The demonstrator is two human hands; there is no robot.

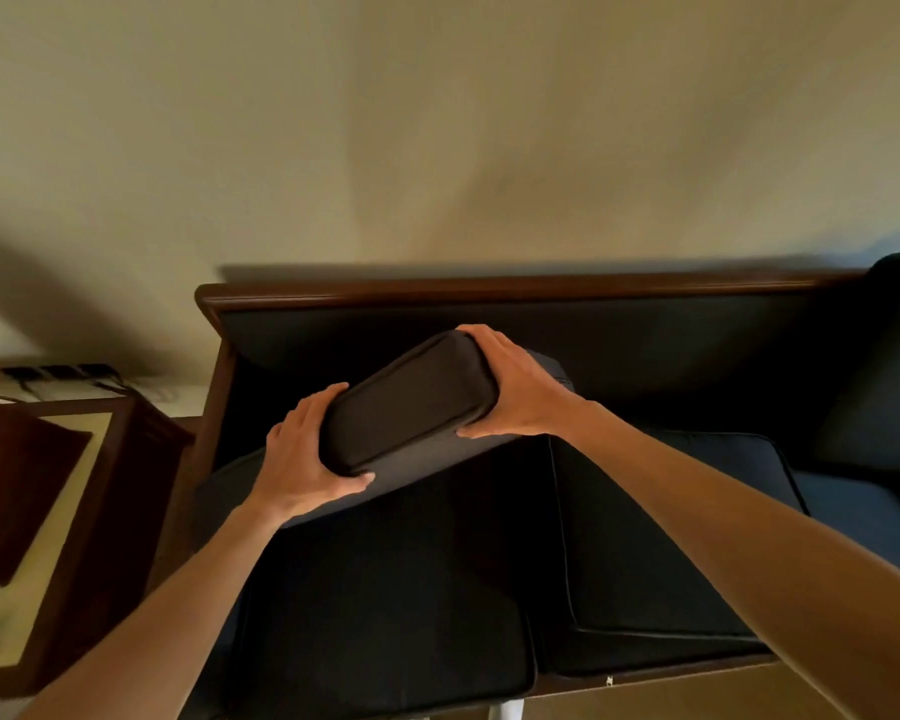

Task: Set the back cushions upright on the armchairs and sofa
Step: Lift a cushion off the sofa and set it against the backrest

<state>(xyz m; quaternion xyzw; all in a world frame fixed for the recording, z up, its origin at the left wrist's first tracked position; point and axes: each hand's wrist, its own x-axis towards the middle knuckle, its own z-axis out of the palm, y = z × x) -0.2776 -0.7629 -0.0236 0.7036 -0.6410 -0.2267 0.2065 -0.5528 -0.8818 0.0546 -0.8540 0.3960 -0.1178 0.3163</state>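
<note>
A dark back cushion (411, 397) is held tilted above the left end of the sofa, its top edge facing me. My left hand (302, 459) grips its lower left corner and my right hand (515, 387) grips its upper right corner. Behind it runs the sofa's dark backrest with a wooden top rail (489, 291). Two dark seat cushions (385, 589) lie below. Another back cushion (894, 356) stands upright at the far right of the sofa.
A dark wooden side table (74, 511) with a pale inset top stands left of the sofa. A power strip (58, 371) lies on the floor by the beige wall (437, 148).
</note>
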